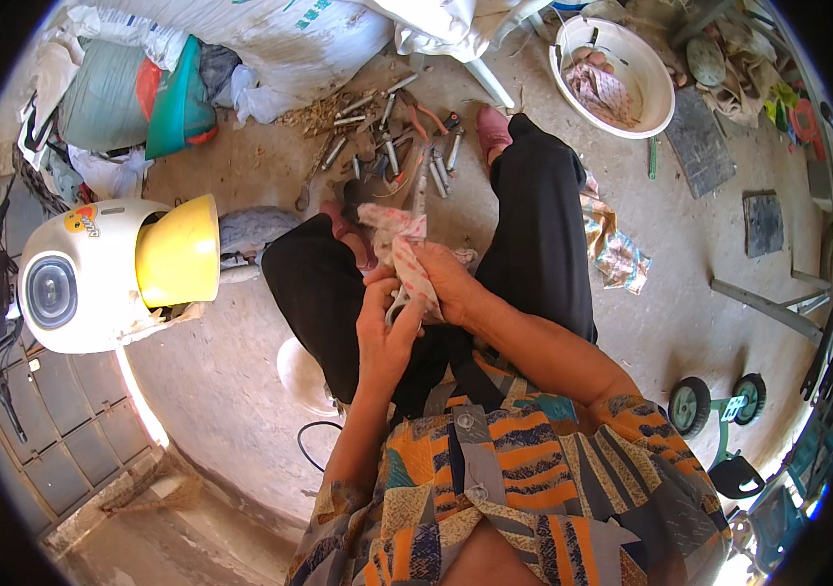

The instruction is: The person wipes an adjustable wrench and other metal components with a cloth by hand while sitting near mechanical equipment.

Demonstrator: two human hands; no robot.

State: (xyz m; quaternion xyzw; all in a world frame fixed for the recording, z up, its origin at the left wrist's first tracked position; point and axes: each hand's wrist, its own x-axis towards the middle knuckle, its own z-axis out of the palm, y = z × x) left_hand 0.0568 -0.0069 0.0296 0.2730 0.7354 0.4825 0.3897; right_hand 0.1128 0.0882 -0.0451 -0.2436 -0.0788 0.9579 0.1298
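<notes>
A whitish cloth with red marks [411, 256] is gripped between my two hands over my lap. My left hand [386, 319] pinches its lower end, where a grey, curved metal-looking edge shows beside the fingers; what that belongs to is mostly hidden. My right hand [449, 282] holds the cloth from the other side, thumb on top. Beyond the cloth, on the concrete floor, lies a pile of tools and metal parts. In it are red-handled pliers [425, 117], several silver sockets or tubes [391, 155] and a spanner [305, 187].
A white basin [662, 121] holding a patterned cloth [599, 91] stands at upper right. A shiny patterned cloth [616, 245] lies beside my right leg. On the left are a white scooter front [68, 278] and a yellow container [178, 249]. Small wheels [689, 406] sit at lower right.
</notes>
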